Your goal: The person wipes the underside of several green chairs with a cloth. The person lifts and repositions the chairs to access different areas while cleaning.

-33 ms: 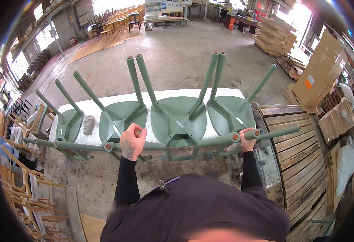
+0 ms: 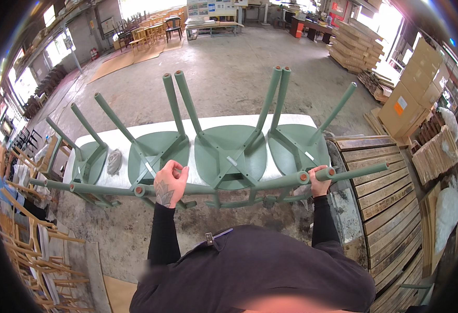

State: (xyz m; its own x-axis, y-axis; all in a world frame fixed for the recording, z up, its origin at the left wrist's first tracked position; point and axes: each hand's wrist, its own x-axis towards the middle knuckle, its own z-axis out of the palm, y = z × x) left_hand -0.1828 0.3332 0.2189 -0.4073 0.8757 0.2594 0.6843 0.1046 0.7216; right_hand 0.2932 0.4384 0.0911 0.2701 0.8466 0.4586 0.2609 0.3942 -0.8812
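Observation:
Several green chairs (image 2: 255, 136) rest upside down in a row on a white-topped table (image 2: 216, 121), legs pointing up and toward me. My left hand (image 2: 170, 183) is over the near legs of the chairs left of the middle, thumb and fingertips drawn together. Whatever those fingertips may hold is too small or hidden to name. Farther right, my right hand (image 2: 320, 182) is wrapped round a near chair leg (image 2: 330, 172) with a brown round tip. A grey crumpled cloth (image 2: 114, 161) lies on the tabletop between two seats at the left.
A slatted wooden platform (image 2: 388, 190) adjoins the table on the right. Behind it stand cardboard boxes (image 2: 409, 101) and a stack of flat cartons (image 2: 355, 46). Wooden chair frames (image 2: 41, 245) crowd the lower left. More chairs (image 2: 150, 32) stand at the back left.

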